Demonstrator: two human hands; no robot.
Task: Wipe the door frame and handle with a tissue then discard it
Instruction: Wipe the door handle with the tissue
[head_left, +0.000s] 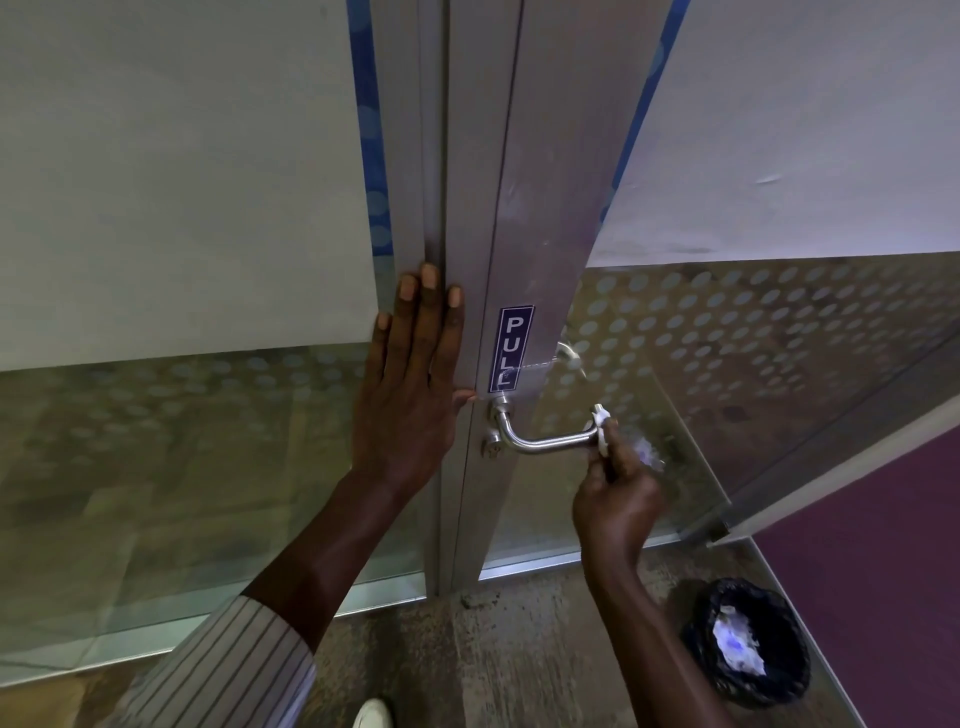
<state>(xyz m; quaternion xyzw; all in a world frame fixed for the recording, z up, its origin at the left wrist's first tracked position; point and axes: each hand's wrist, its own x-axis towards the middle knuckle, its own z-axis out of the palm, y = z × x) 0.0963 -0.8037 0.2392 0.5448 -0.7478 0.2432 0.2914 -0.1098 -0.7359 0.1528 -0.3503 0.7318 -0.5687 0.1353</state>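
Observation:
A grey metal door frame (524, 208) runs up the middle, with a blue PULL sticker (511, 348) on it. Below the sticker a steel lever handle (540, 441) sticks out to the right. My right hand (618, 493) pinches a small white tissue (602, 426) against the free end of the handle. My left hand (415, 374) lies flat with spread fingers on the frame's left post, holding nothing.
A small bin with a black liner (748, 644) stands on the floor at the lower right, with crumpled white paper inside. Frosted glass panels with a dot pattern (753, 338) flank the frame. A white shoe tip (371, 714) shows at the bottom edge.

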